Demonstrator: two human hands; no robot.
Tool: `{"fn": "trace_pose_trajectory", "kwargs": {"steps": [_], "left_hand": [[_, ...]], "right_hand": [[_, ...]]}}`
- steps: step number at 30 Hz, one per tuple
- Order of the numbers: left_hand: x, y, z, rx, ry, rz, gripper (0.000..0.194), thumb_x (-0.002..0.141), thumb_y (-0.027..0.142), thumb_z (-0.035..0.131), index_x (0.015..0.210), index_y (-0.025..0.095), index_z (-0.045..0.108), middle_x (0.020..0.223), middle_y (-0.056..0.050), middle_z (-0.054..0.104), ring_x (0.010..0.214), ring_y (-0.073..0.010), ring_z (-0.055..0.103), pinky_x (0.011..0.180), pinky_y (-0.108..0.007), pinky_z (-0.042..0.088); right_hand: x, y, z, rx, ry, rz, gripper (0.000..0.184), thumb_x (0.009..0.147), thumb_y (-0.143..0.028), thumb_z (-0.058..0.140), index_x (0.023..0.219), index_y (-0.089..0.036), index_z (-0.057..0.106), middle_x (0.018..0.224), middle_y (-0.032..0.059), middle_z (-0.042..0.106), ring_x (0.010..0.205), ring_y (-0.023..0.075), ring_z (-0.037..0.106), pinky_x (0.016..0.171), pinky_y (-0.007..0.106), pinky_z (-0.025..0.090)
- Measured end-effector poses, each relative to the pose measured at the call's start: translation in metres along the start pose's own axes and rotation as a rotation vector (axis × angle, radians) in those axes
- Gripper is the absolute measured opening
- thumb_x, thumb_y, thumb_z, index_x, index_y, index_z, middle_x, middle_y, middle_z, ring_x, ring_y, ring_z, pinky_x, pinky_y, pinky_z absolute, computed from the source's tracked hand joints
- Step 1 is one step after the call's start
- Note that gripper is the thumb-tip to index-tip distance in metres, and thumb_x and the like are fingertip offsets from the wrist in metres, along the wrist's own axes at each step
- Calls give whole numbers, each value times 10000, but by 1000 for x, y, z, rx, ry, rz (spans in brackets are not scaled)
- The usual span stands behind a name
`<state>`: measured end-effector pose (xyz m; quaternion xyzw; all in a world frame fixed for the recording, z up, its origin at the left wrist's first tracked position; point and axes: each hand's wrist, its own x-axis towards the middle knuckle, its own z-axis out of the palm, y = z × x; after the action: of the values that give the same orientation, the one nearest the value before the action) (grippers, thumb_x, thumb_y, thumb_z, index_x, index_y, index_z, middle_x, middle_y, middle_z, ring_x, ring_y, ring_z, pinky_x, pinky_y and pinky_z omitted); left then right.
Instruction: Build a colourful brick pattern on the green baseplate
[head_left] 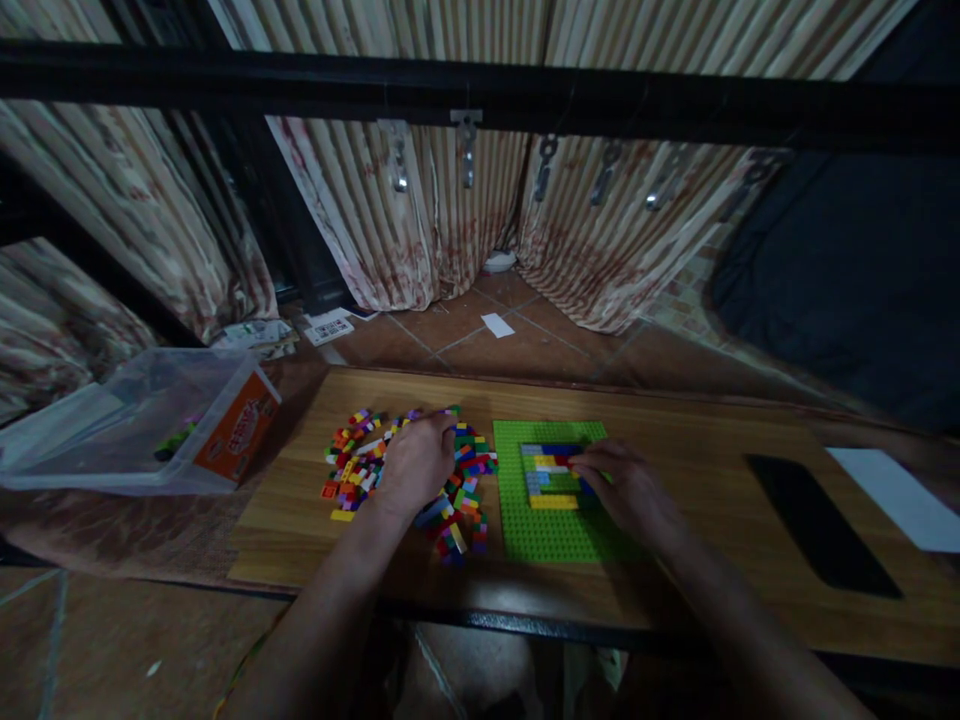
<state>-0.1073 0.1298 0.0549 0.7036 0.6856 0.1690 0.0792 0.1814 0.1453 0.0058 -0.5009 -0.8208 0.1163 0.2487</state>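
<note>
My left hand (421,455) rests over a heap of small multicoloured building bricks (352,470), its fingers curled in among them. Whatever lies between those fingertips is hidden. To the right, a green studded baseplate (517,535) lies flat on the table. Several bricks are joined on it in a low block, with grey at the left, dark blue at the back and a yellow row (553,502) at the front. My right hand (619,485) reaches over the plate's right part, its fingertips pinched at a small red brick (562,461) on the block. That hand covers the block's right end.
A clear plastic bin (142,420) with an orange label stands left of the wooden table (690,430). A black flat slab (821,525) and a white sheet (900,497) lie at the right. A dark rail (480,90) crosses before the striped curtains (420,220).
</note>
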Motion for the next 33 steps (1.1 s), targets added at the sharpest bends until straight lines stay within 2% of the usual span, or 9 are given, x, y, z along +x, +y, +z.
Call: {"fn": "trace_pose_trajectory", "kwargs": {"steps": [5,15,19,21,24,28,31,33], "left_hand": [[0,3,1,17,-19,-2,291,890,198,452,1067,234,680,1026,-47,717,941,-188,669,876,-280,491],[1,4,3,34,-50,-11,284,897,211,438,1029,232,688,971,-47,721,893,-196,672,821,-293,501],[0,4,7,-7,-31,17,279,891,202,455,1062,234,674,1047,-44,707,949,-185,657,878,-290,489],[-3,8,10,-56,-29,73,281,896,193,448,1068,229,667,1041,-41,699,947,-173,650,896,-285,483],[-13,23,16,-168,-64,228,284,901,171,428,1068,227,651,995,-34,677,920,-159,631,862,-271,494],[-32,50,35,-203,-131,478,272,893,159,435,1083,216,622,1102,-47,635,1034,-181,566,945,-316,456],[-42,64,52,-146,-181,550,311,870,168,470,1164,205,563,1211,-55,591,1090,-216,524,944,-357,449],[-45,69,60,-119,-203,566,327,863,154,465,1178,193,541,1207,-62,585,1101,-223,508,945,-355,440]], "right_hand": [[-3,7,5,19,-21,-5,236,895,-301,517,875,-258,748,945,56,671,874,205,614,811,364,504],[-1,10,13,-56,23,-73,235,904,-292,519,876,-256,750,1022,63,685,966,225,605,872,409,505],[-3,10,17,-44,36,-62,234,906,-291,515,882,-257,745,1016,57,699,956,220,621,857,399,519],[-4,11,18,-28,42,-63,229,905,-289,515,887,-258,742,1013,49,704,943,214,630,857,396,524],[-4,11,20,-20,38,-67,247,916,-288,494,900,-258,738,1026,46,703,947,213,633,864,399,527],[-3,12,22,-68,32,-83,279,932,-288,454,917,-258,731,1036,51,697,949,220,630,865,399,525],[-4,12,24,-87,33,-86,286,937,-294,445,917,-241,725,1048,65,689,960,224,629,872,397,522],[-4,12,25,-78,55,-59,273,934,-305,456,922,-234,720,1052,71,683,969,224,631,883,395,519]]}}
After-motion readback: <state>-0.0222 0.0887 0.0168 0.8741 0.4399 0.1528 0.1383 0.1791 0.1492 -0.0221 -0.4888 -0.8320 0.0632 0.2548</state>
